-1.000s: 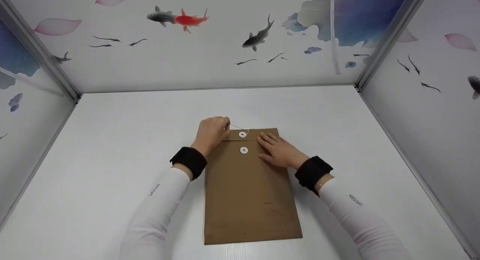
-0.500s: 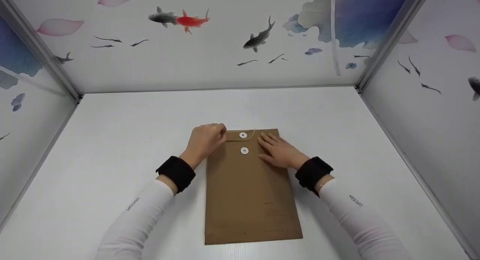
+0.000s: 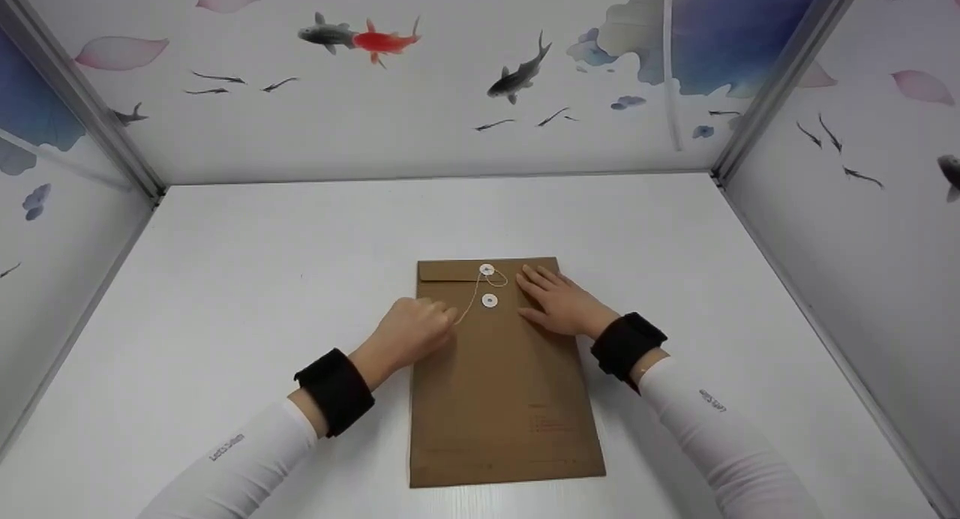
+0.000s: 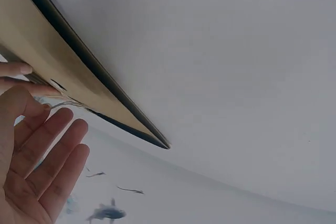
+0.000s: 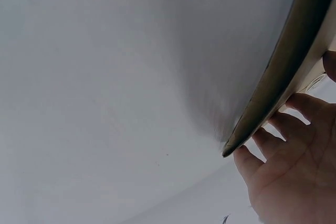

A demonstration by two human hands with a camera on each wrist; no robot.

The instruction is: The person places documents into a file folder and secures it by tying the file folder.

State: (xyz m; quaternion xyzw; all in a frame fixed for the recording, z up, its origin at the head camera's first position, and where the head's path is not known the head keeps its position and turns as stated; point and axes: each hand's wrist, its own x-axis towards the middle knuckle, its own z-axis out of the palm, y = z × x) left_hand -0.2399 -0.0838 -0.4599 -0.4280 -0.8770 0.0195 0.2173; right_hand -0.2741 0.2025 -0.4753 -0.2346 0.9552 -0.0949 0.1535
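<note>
Both of my hands are working on the brown envelope (image 3: 502, 376) lying on the counter (image 3: 225, 279): my left hand (image 3: 409, 331) is pinching the string (image 3: 471, 298) to unwind it next, my right hand (image 3: 559, 301) is pressing flat.

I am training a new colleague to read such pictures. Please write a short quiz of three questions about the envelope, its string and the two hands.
1. True or false: the right hand lies flat on the brown envelope.
2. Which hand pinches the string?
A. left hand
B. right hand
C. neither
3. Fill in: the string runs from the upper white ______ on the flap down towards the left hand.

Key:
1. True; its fingers are straight, beside the lower disc.
2. A.
3. disc.
</note>
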